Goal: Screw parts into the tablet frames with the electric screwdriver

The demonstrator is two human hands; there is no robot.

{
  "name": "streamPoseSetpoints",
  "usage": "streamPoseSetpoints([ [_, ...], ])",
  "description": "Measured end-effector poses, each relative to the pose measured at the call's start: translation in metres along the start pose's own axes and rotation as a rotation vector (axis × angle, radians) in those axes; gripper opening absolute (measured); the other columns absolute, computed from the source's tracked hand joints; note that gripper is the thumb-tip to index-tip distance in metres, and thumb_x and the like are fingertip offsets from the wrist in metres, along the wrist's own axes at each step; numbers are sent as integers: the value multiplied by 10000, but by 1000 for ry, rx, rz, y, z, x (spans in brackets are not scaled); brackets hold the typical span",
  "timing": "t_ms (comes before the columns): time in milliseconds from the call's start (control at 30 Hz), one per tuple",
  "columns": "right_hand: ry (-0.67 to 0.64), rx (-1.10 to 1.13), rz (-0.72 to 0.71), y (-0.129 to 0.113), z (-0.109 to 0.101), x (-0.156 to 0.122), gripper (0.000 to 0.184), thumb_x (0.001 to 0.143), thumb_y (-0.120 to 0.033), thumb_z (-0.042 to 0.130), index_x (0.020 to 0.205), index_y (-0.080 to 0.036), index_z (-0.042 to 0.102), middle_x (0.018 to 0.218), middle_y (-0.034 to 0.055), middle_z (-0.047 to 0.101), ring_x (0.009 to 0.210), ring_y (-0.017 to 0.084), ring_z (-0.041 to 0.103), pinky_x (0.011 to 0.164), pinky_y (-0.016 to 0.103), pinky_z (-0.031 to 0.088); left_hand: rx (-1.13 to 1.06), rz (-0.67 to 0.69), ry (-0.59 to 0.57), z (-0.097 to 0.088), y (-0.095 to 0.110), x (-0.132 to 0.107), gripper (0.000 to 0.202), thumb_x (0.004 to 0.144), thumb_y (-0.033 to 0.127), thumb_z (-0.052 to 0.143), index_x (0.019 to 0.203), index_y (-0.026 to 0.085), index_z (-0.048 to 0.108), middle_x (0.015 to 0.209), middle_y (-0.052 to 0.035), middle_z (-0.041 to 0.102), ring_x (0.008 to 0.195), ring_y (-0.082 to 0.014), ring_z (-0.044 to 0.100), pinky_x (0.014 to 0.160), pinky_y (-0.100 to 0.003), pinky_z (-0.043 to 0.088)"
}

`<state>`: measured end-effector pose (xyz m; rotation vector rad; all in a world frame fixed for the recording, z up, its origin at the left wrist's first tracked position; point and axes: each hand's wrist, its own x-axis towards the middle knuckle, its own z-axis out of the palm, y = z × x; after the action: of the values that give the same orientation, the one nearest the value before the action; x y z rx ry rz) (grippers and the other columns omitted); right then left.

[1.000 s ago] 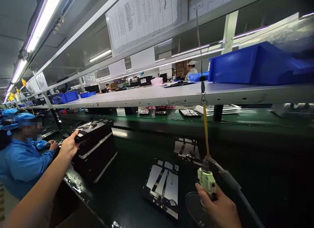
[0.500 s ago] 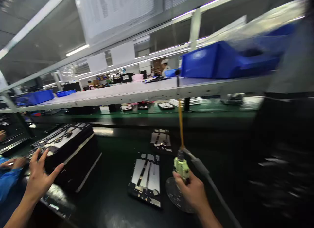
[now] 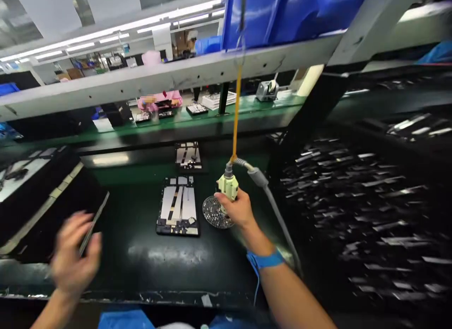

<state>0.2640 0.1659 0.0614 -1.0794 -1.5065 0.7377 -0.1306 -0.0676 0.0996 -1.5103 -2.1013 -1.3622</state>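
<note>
My right hand (image 3: 238,209), with a blue band on its wrist, is wrapped round a pale green electric screwdriver (image 3: 229,184) hanging from a yellow cord. The screwdriver's lower end is over a round dish (image 3: 212,223) of small screws; whether its tip touches them I cannot tell. Left of the dish lies an opened tablet (image 3: 178,206) with bare batteries, and a second opened tablet (image 3: 188,155) lies behind it. My left hand (image 3: 74,258), blurred, is open with thumb and fingers apart, in front of a tall black stack (image 3: 70,211). It holds nothing I can see.
A shelf edge (image 3: 141,79) crosses above the bench, carrying a blue bin (image 3: 282,18). A grey cable (image 3: 278,216) runs down from the screwdriver. Many blurred dark parts (image 3: 370,211) stand at right. A person in pink (image 3: 160,102) is across the bench.
My view has turned right and down. The left hand has come away from the stack's top to lower in front of it. The right hand still grips the screwdriver over the dish.
</note>
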Motion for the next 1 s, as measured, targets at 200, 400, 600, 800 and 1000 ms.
streamPoseSetpoints([
  [200,-56,136,61,-20,1,-5,412,756,-435,803,1049,-154,736,844,46,741,731,193,685,720,353,580,-407,191,-754,127,47,-30,251,854,318,753,1098,301,807,1239,-109,749,1300,-346,629,1242,-612,316],
  [400,-97,337,69,-39,28,1,422,775,-423,812,1096,-187,673,862,4,708,555,110,610,547,280,529,-350,406,-824,172,34,-39,218,931,282,691,1107,340,804,1220,-93,751,1312,-343,611,1238,-693,171],
  [600,104,234,2,-18,51,-9,324,836,-389,749,1084,-201,660,937,32,716,657,129,624,645,312,563,-257,497,-710,181,37,-52,191,988,295,631,1103,305,783,1125,-93,745,1126,-275,680,1192,-663,285],
  [800,130,137,2,-13,53,-19,253,848,-392,702,1016,-213,638,935,29,714,616,124,621,624,314,572,-209,618,-690,178,41,-46,208,1006,222,595,1141,266,746,1039,-78,711,1050,-236,645,1174,-658,316],
  [1000,182,185,18,-15,53,-26,280,852,-371,708,1067,-224,607,887,7,690,556,104,603,557,287,552,-256,628,-667,177,36,-45,169,1002,201,612,1092,247,748,1038,-66,716,1068,-229,634,1175,-658,322],
])
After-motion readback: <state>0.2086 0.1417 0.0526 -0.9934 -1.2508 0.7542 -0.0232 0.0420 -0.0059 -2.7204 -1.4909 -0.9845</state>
